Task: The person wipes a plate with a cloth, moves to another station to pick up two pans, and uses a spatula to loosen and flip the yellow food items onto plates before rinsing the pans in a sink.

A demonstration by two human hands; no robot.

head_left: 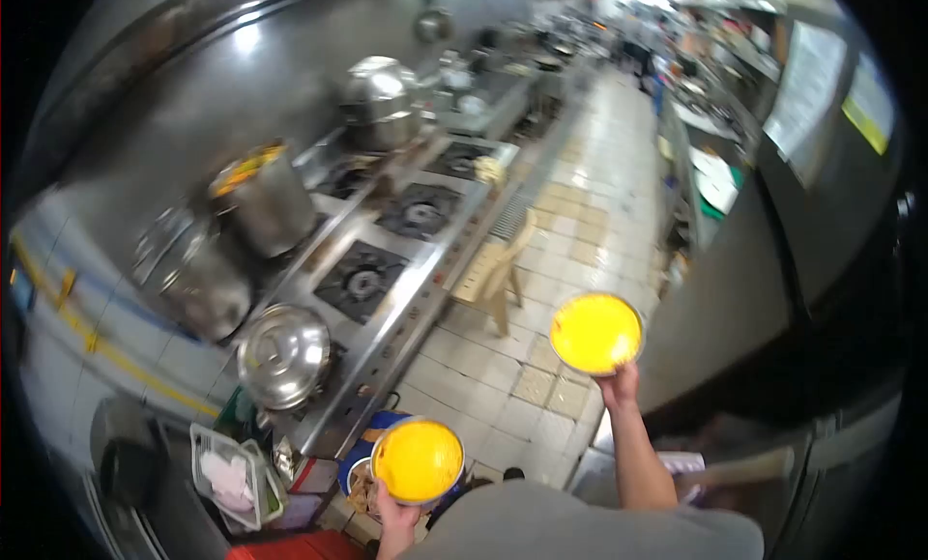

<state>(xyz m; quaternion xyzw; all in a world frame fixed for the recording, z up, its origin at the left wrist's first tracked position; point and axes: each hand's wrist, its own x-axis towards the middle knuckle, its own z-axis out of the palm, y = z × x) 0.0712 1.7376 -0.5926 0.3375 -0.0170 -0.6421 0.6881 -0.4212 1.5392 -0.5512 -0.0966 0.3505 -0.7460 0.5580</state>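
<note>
My left hand (394, 512) grips the near rim of a round metal pan (419, 460), low in front of my body. Bright yellow food with a smooth top fills it. A second round pan (596, 333) of the same yellow food is held farther out to the right. My right hand (622, 386) is closed on its near edge, with the arm stretched forward. Both pans look about level. Fingers under the pans are hidden.
On the left runs a long stove (363, 282) with several burners, a lidded pot (284, 355) and a tall stockpot (275, 207). A low plastic chair (498, 270) stands beside it. The tiled aisle (619, 154) stretches ahead. A white basket (227, 478) is at lower left.
</note>
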